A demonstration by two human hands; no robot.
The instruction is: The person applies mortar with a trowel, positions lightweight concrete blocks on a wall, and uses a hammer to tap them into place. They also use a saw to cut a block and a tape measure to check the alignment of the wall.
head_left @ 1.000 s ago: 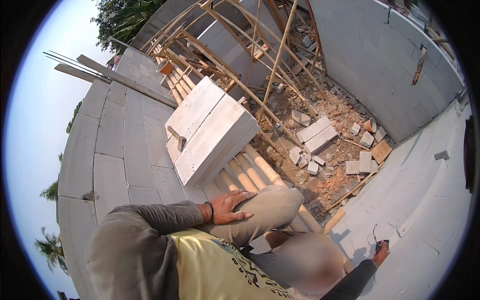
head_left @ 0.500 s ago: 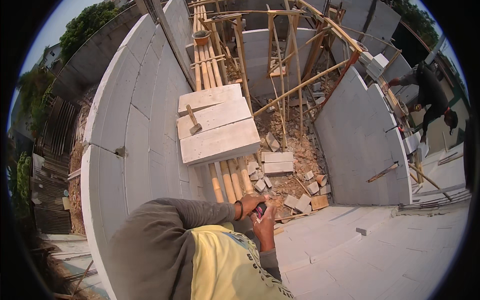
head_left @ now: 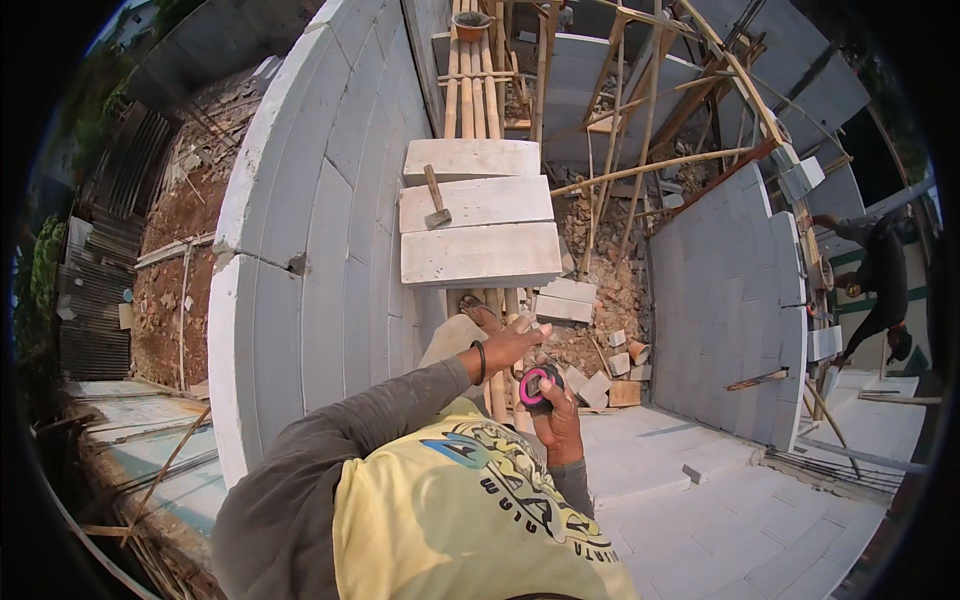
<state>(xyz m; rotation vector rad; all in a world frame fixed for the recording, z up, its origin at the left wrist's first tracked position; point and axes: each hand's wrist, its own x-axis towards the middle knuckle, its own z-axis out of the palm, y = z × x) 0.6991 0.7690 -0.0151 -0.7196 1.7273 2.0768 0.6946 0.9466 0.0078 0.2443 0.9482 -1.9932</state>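
Observation:
My right hand (head_left: pixel 560 425) is closed around a round black thing with a bright pink ring (head_left: pixel 531 385), about palm-sized; its exact kind is unclear. My left hand (head_left: pixel 503 350), with a dark band on its wrist, is just above and to the left of it, apart from it. Its fingers are stretched out, with nothing visible in them. Beyond the hands, pale blocks (head_left: pixel 480 255) lie side by side on a bamboo platform (head_left: pixel 466 90). A hammer (head_left: pixel 436 205) with a wooden handle rests on the middle block.
A tall grey block wall (head_left: pixel 320 230) runs along my left; another wall (head_left: pixel 715 300) stands at right. Bamboo poles (head_left: pixel 650 170) cross above rubble. An orange bucket (head_left: pixel 471 25) sits at the platform's far end. Another person (head_left: pixel 880 285) bends over at far right.
My hands have come apart; the black and pink thing has stayed in my right hand. My view has shifted, and a foot now shows on the bamboo below the blocks.

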